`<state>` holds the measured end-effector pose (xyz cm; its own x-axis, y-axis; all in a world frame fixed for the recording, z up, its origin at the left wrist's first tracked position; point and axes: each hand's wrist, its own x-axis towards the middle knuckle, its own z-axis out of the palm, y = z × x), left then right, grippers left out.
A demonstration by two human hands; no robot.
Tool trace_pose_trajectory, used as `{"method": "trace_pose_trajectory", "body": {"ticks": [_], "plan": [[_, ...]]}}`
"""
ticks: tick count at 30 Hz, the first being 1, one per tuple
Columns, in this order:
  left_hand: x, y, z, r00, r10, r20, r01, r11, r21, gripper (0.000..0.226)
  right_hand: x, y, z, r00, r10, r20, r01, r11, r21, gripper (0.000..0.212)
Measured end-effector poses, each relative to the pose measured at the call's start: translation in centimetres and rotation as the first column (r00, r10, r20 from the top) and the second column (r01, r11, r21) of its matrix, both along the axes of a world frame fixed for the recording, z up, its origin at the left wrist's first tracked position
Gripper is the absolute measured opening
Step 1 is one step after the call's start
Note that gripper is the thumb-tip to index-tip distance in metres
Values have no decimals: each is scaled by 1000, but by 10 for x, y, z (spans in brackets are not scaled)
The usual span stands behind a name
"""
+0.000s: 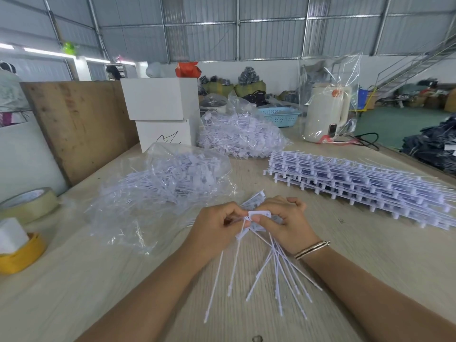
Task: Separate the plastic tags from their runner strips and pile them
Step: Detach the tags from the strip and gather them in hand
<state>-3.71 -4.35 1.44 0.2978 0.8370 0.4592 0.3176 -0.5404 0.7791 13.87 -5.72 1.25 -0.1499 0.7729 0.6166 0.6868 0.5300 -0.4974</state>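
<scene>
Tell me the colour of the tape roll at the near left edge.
Yellow; the tape roll shows best in the head view, with a white block sitting in it.

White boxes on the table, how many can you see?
2. One white box sits on top of the other white box, stacked at the back left of the table beside the wooden board. Others may be hidden behind them.

The right end of the stacked runner strips (365,183) ran off the frame's edge. The heads of the tags (269,270) were mostly hidden inside the left hand (217,225) and right hand (283,220), so their count could not be told. The yellow tape roll (22,255) was cut at the left edge. The far floor goods (249,85) were too small to identify.
</scene>
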Motion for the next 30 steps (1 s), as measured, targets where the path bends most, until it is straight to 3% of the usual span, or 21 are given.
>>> {"method": "trace_pose_trajectory", "body": {"ticks": [4,8,9,11,13,15,18,21,22,25,27,30], "plan": [[0,0,1,998,-35,46,36,999,-25,27,-2,-1,2,997,29,-77,-29,1000,7,10],[-2,4,4,967,9,254,39,982,-183,16,4,0,6,916,28,-399,-23,1000,16,21],[-5,5,3,964,31,265,19,983,-185,16,5,1,7,911,-3,-413,9,1000,14,23],[-11,7,2,979,61,193,-33,989,-144,18,6,4,6,955,-126,-267,123,992,-27,17],[-13,6,0,988,62,144,-47,994,-103,20,4,10,0,964,-267,2,266,962,-62,3],[-10,6,-2,984,80,160,-66,994,-88,21,6,12,-4,919,-364,153,382,918,-106,19],[-6,5,-4,990,84,113,-80,996,-36,20,9,11,-4,860,-477,183,496,865,-74,33],[-4,4,-4,1000,25,-17,-23,994,111,21,-1,4,-3,919,-370,133,358,928,108,27],[-3,3,-4,996,18,-90,0,980,198,20,-6,2,-2,942,-308,134,293,948,120,34],[4,3,-5,982,38,-185,30,936,351,19,-15,-4,-2,968,-143,205,145,989,7,54],[7,2,-6,983,42,-178,24,935,353,28,-13,-2,-4,975,-77,210,88,995,-47,41],[7,0,-7,980,-39,-197,104,938,332,37,-9,2,-4,998,-39,45,45,988,-147,24]]}}
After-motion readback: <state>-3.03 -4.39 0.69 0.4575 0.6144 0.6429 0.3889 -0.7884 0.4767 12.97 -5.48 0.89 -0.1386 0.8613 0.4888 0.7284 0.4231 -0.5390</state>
